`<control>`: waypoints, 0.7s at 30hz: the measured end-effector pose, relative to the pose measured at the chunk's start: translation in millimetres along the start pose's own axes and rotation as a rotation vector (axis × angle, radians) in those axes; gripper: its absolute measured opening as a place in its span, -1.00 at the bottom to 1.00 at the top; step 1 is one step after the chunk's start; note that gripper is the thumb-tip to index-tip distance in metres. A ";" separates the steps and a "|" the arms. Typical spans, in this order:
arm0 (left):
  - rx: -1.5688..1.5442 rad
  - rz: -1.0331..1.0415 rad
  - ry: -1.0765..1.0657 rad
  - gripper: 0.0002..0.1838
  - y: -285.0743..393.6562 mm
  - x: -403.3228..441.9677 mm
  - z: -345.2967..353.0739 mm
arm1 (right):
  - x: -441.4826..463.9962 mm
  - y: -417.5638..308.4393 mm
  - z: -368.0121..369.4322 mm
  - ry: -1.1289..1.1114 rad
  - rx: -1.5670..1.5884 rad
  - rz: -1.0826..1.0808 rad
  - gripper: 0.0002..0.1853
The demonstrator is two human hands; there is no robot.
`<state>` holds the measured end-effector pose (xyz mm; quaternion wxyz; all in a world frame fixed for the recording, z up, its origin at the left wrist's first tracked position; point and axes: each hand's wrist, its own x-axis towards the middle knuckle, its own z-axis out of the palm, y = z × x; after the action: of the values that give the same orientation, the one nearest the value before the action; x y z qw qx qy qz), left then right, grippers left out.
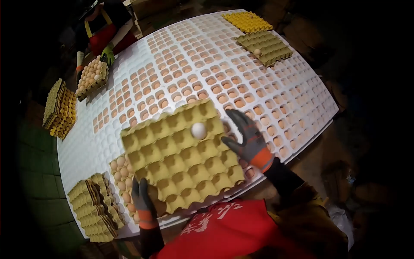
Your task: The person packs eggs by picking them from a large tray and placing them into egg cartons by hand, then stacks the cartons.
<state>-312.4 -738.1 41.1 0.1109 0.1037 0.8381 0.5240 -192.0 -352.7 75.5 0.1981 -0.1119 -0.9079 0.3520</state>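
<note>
A yellowish egg tray (185, 162) is tilted above the white table, with a single white egg (199, 131) in its upper right part. My left hand (143, 199), in a grey and orange glove, grips the tray's lower left edge. Beside the tray's right edge is my right hand (249, 140), gloved the same way, its fingers apart and nothing in them. Partly under the held tray, a tray of brown eggs (122, 181) rests at the left.
White panels (142, 56) with eggs in many cups cover the table. Stacked trays stand at lower left (92, 209) and far left (59, 108). A co-worker (108, 34) holds a full egg tray (92, 77). Two trays (248, 21) (269, 46) lie at the far right.
</note>
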 end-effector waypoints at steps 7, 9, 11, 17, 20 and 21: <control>-0.145 -0.040 -0.076 -0.59 60.1 7.0 78.1 | 6.3 29.1 -23.6 -0.193 -0.471 -0.132 -0.22; -0.134 -0.022 -0.104 -0.62 66.0 8.3 89.6 | 6.5 46.6 -25.2 -0.267 -0.527 -0.079 -0.30; -0.116 0.001 -0.099 -0.63 61.1 8.9 102.2 | 5.5 55.1 -27.0 -0.302 -0.367 -0.061 -0.39; -0.144 -0.108 -0.075 -0.62 70.7 9.7 116.2 | 58.4 141.9 -31.9 0.391 0.647 0.192 -0.43; -0.080 -0.121 -0.032 -0.60 75.4 12.8 110.0 | 143.9 249.1 -53.3 0.748 0.633 0.346 -0.48; -0.080 -0.154 -0.017 -0.59 63.3 16.1 104.6 | 172.7 292.1 -52.6 0.877 0.693 0.311 -0.49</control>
<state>-293.3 -616.8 52.3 0.1620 0.0389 0.8209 0.5462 -305.2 -49.9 -40.2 0.5267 -0.3079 -0.5459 0.5743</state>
